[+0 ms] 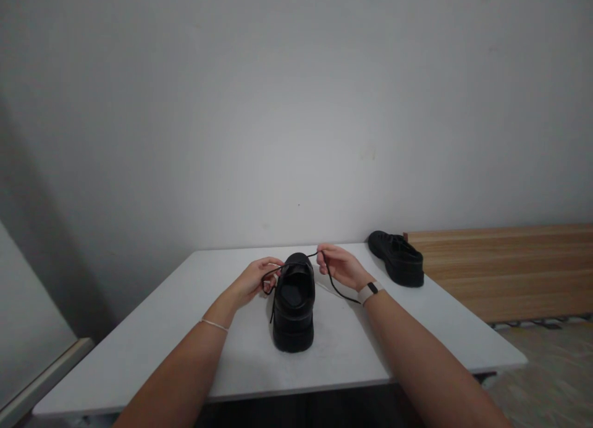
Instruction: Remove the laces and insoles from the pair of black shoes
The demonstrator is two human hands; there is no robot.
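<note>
A black shoe (293, 329) stands upright in the middle of the white table, its heel toward me and its toe toward the wall. At the shoe's left side, my left hand (259, 278) is closed on a black shoelace, part of which loops by the fingers and hangs beside the shoe. To the right of the toe, my right hand (339, 264) pinches the other stretch of shoelace (334, 287). That lace runs taut from the shoe to my fingertips, then droops down toward my wrist.
A second black shoe (397, 258) rests at the table's far right edge. The white table (185, 329) reaches back to a grey wall (296, 119). Beyond its right side is a wood-grain panel (500, 273).
</note>
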